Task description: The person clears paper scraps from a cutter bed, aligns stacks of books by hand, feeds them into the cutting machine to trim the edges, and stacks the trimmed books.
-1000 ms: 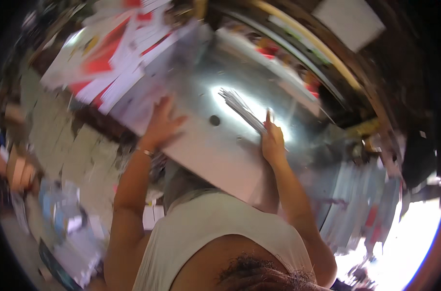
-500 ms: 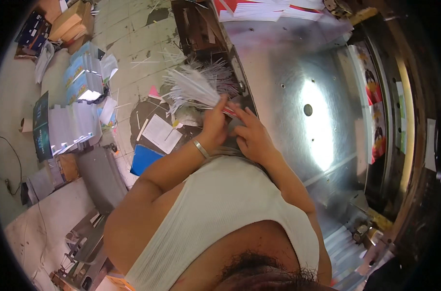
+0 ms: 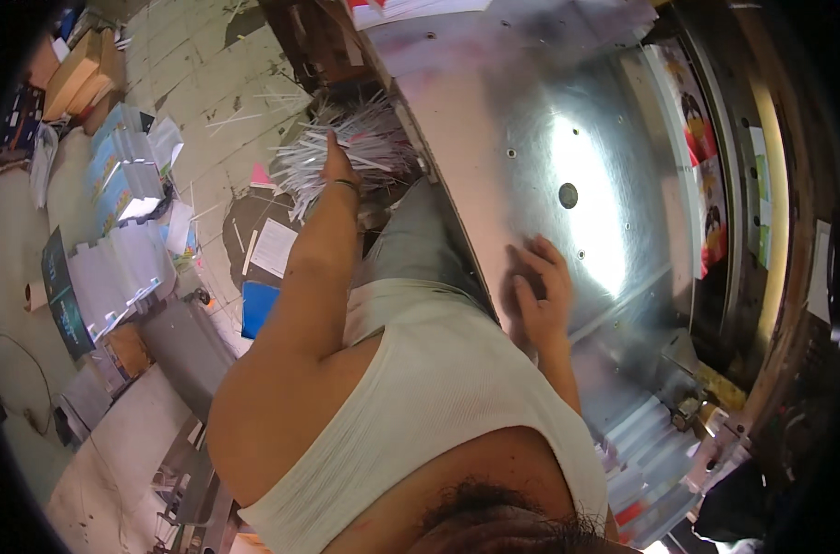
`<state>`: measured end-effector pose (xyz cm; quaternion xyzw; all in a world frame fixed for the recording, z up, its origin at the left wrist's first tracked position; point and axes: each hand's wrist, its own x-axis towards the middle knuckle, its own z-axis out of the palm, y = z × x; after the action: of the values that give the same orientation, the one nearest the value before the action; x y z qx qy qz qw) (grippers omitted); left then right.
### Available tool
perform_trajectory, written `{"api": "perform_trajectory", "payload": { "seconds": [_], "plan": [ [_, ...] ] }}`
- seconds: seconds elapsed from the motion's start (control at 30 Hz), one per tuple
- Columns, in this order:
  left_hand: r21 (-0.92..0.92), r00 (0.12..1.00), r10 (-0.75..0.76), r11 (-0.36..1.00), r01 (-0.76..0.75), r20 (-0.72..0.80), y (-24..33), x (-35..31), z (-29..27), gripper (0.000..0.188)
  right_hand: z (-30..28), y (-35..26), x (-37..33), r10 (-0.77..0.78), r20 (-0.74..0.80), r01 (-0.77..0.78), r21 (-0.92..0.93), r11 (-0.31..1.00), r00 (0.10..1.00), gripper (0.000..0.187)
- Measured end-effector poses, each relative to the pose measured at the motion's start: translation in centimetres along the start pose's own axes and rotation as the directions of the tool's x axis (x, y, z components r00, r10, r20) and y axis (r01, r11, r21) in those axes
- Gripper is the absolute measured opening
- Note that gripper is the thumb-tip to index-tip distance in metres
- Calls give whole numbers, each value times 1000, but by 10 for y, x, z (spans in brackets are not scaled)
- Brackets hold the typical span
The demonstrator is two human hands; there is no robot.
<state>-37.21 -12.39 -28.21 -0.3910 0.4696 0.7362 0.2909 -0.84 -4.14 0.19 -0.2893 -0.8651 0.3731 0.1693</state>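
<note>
My left hand (image 3: 338, 163) reaches out over a heap of thin white paper strips (image 3: 369, 138) beside the metal table's edge. One finger points stretched toward the far side; the other fingers are partly hidden, and no bundle shows in the hand. My right hand (image 3: 546, 291) is at the near left part of the shiny metal table (image 3: 494, 203), fingers apart and holding nothing. Whether its palm touches the surface I cannot tell. Printed red sheets (image 3: 713, 217) stand in a stack along the machine at the table's right side.
White sheets (image 3: 420, 9) lie at the table's far edge. On the floor to the left are stacked printed booklets (image 3: 124, 171), piles of white paper (image 3: 129, 268), a blue folder (image 3: 259, 309) and a printed sheet (image 3: 273, 247). A dark wooden frame (image 3: 314, 42) stands beyond the heap.
The bundle of strips has left my left hand, which has stretched out to the heap. My right hand has moved away from it, rightward over the metal table. The view has shifted.
</note>
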Motion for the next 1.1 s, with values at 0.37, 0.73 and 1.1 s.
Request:
{"api": "perform_trajectory", "payload": {
  "seconds": [0.37, 0.73, 1.1],
  "plan": [
    [204, 236, 766, 139, -969, 598, 4, -166, 34, 66, -238, 272, -79, 574, -749, -309, 489, 816, 331, 68],
    [-3, -51, 351, -138, -990, 935, -18, -255, 87, 58, -366, 348, -16, 827, -557, -418, 735, 534, 77, 46],
    [74, 27, 318, -138, -988, 948, -19, -263, 87, 45, -396, 393, -20, 865, -482, -154, 852, 500, 139, 20]
  ]
}}
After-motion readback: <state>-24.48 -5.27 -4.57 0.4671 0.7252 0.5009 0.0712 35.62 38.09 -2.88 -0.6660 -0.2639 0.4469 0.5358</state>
